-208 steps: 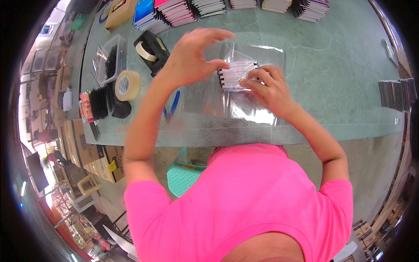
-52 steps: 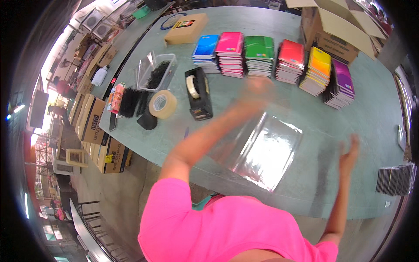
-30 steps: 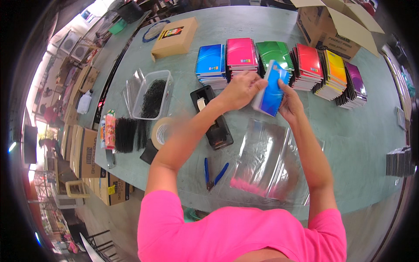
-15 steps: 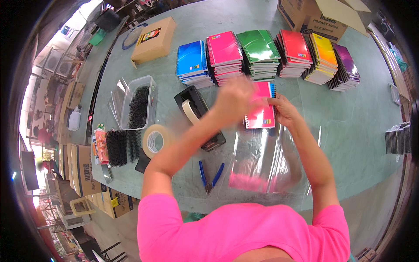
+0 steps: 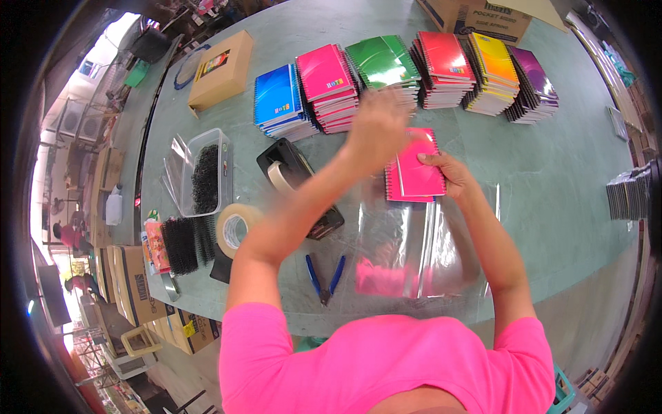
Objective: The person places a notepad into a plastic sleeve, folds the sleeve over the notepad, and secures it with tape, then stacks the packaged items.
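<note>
My right hand (image 5: 448, 172) is closed on a pink spiral notebook (image 5: 414, 176), thumb on its cover; other notebook edges show at its upper and lower rim. Farther up, my left hand (image 5: 379, 124) is blurred by motion in front of the stack of green notebooks (image 5: 383, 62), and its fingers cannot be made out. Beside that stack stand blue (image 5: 277, 100), pink (image 5: 327, 79), red (image 5: 445, 62), yellow (image 5: 493, 65) and purple notebooks (image 5: 534, 83). Clear plastic sleeves (image 5: 396, 241) lie below the held notebook.
Left of my arm are a tape dispenser (image 5: 293, 165), a tape roll (image 5: 233, 231), black coils (image 5: 181, 245) and a clear tub of coils (image 5: 224, 165). Blue-handled cutters (image 5: 325, 283) lie near the table's front edge. Cardboard boxes (image 5: 227, 69) (image 5: 476, 21) stand at the back.
My left hand has moved up toward the green stack. The blue edge seen behind the held pink notebook is now hidden. The whole view has shifted slightly.
</note>
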`<state>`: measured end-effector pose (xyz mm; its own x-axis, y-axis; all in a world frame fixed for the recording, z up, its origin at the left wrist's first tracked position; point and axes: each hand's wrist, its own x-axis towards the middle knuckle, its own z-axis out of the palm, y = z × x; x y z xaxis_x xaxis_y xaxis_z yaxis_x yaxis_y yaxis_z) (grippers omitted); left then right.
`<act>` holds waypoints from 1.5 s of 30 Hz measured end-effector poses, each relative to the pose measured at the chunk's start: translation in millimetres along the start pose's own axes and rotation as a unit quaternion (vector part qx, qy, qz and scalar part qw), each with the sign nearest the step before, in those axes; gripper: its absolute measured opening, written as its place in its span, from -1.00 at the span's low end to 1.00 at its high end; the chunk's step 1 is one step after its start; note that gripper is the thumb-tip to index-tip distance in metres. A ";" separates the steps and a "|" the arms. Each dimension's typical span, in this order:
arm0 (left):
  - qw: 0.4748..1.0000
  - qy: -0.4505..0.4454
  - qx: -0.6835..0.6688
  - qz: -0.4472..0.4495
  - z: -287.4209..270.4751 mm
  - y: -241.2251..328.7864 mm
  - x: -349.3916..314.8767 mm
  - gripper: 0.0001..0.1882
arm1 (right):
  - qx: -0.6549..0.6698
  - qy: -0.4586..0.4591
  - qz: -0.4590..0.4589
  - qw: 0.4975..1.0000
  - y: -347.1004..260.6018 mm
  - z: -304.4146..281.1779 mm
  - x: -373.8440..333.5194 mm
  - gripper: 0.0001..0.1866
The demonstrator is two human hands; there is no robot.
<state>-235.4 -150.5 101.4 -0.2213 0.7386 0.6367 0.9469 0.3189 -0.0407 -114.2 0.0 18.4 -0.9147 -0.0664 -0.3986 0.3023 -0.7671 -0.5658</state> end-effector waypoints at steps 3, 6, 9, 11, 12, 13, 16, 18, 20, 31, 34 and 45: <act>0.993 -0.098 0.009 -0.059 18.7 -62.7 28.2 -0.74 | -0.055 0.000 -0.005 0.998 0.0 -2.3 -7.1 -0.56; 0.997 0.064 -0.037 -0.037 9.4 -48.0 24.2 -0.76 | 0.105 0.010 -0.008 0.994 -19.2 -3.4 -20.4 -0.58; 0.993 -0.077 -0.089 0.012 -16.9 10.7 -13.0 -0.67 | 0.174 0.017 -0.022 0.984 -28.3 -1.8 -25.9 -0.59; 0.973 -0.159 -0.146 0.082 -19.3 36.6 -25.0 -0.61 | 0.107 0.027 -0.013 0.994 -25.9 -9.9 -24.6 -0.59; 0.985 -0.118 -0.111 0.051 -11.9 30.2 -16.0 -0.59 | 0.041 0.035 0.004 0.999 -21.4 -17.5 -21.8 -0.60; 0.994 -0.076 -0.075 0.020 4.0 13.9 4.4 -0.56 | -0.025 0.044 0.020 0.999 -17.4 -24.0 -20.3 -0.60; 0.995 0.064 0.079 -0.025 47.6 -52.8 35.0 -0.63 | -0.037 0.037 0.025 0.998 -7.1 -10.2 -21.1 -0.59; 0.999 0.011 0.032 -0.020 45.7 -52.3 45.0 -0.70 | -0.002 0.028 0.023 0.999 -7.4 -32.0 -24.4 -0.56; 0.997 0.070 -0.014 -0.013 32.0 -32.7 53.5 -0.81 | 0.089 0.016 0.032 0.995 -13.5 -42.2 -30.3 -0.54; 0.992 0.111 0.044 0.037 99.4 -6.3 99.4 -0.60 | 0.082 0.052 -0.014 0.995 -23.2 -55.7 -62.9 -0.52; 0.998 -0.031 -0.011 0.058 89.0 14.2 108.1 -0.75 | 0.208 0.052 -0.052 0.975 -33.6 -82.0 -77.0 -0.50; 0.995 0.093 0.026 0.035 109.7 -3.5 97.9 -0.74 | 0.009 0.070 -0.046 0.996 -38.4 -60.0 -74.2 -0.48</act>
<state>-286.0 -14.2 79.4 -0.1029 0.6391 0.7622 0.9444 0.3034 -0.1270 -41.9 72.7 26.4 -0.8916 0.0930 -0.4432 0.2131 -0.7774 -0.5918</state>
